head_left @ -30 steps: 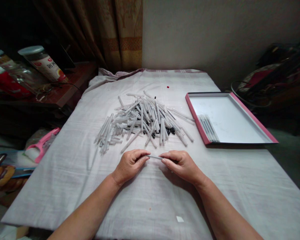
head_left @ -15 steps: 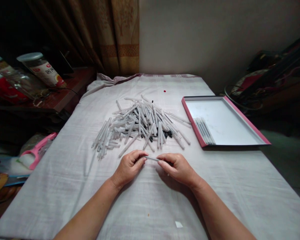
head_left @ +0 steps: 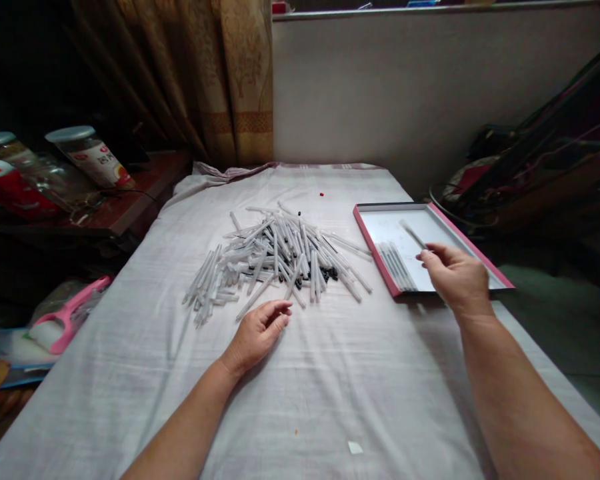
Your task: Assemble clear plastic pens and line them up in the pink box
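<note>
My right hand pinches one end of a slim clear pen, its far end pointing up and left over a shallow pink-edged box lid. Several similar pens lie side by side along the lid's left part. My left hand rests on the cloth with loosely curled fingers, thumb and forefinger a little apart and nothing between them. Just beyond it spreads a large heap of clear pen parts, mixed with small black caps.
A pale cloth covers the table. On it lie a tiny red piece at the back and a white scrap near the front. At left are lidded jars on a side table and pink-handled scissors.
My right hand has left my left hand and carried the pen right, over the lid. My left hand has let go of the pen and stayed in place. The view has tilted up slightly.
</note>
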`<action>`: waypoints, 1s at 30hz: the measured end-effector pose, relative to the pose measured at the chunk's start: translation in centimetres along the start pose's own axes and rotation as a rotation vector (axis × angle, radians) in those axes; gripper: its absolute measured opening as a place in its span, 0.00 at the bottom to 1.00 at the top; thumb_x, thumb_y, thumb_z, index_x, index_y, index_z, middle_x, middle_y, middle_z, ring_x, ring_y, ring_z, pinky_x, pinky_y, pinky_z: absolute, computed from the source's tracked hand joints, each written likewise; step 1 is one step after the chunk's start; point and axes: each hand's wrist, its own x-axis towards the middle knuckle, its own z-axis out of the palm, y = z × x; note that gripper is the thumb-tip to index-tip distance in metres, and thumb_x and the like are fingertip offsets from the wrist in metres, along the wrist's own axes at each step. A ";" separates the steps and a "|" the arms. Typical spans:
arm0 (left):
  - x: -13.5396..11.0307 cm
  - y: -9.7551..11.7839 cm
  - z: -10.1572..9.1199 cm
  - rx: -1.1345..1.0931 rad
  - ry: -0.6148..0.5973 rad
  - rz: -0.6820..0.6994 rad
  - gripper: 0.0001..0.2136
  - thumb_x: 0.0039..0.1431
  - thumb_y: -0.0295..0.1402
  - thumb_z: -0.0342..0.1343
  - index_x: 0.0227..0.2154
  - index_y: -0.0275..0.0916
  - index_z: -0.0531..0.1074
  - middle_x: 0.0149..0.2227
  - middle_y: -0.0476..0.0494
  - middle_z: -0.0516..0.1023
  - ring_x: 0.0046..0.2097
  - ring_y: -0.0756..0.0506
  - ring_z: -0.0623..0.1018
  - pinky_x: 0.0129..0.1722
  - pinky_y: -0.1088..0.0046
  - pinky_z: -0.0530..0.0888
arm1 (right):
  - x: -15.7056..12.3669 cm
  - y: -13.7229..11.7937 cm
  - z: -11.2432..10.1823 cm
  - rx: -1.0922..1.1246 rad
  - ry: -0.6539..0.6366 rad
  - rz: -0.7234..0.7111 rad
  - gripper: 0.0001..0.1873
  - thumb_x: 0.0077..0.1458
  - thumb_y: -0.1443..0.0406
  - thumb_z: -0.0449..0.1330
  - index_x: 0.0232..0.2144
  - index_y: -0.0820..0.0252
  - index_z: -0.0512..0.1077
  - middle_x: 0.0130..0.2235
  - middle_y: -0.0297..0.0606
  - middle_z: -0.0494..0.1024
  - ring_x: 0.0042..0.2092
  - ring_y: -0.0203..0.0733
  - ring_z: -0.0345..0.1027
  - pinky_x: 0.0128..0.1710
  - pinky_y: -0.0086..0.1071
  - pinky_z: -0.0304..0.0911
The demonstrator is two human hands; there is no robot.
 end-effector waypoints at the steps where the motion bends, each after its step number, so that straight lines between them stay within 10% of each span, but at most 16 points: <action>1: 0.0 0.1 0.0 0.021 0.004 0.012 0.13 0.60 0.34 0.55 0.46 0.38 0.75 0.39 0.40 0.81 0.40 0.45 0.81 0.40 0.70 0.77 | 1.1 0.5 -0.2 -0.138 -0.039 0.047 0.19 0.55 0.59 0.56 0.45 0.60 0.76 0.37 0.45 0.83 0.42 0.52 0.76 0.42 0.42 0.68; 13: 0.1 0.3 -0.2 0.107 -0.002 0.054 0.12 0.61 0.34 0.53 0.43 0.38 0.77 0.38 0.41 0.82 0.39 0.45 0.81 0.43 0.69 0.77 | 3.3 0.2 1.3 -0.687 -0.440 0.102 0.19 0.50 0.58 0.56 0.40 0.55 0.81 0.42 0.47 0.82 0.41 0.56 0.75 0.30 0.38 0.62; 30: 0.0 0.4 -0.2 0.054 -0.018 0.013 0.13 0.60 0.35 0.53 0.42 0.37 0.77 0.37 0.42 0.81 0.36 0.46 0.80 0.40 0.72 0.76 | 2.1 -2.3 0.0 -0.786 -0.434 0.095 0.22 0.56 0.55 0.52 0.45 0.54 0.79 0.47 0.48 0.80 0.47 0.59 0.73 0.35 0.39 0.63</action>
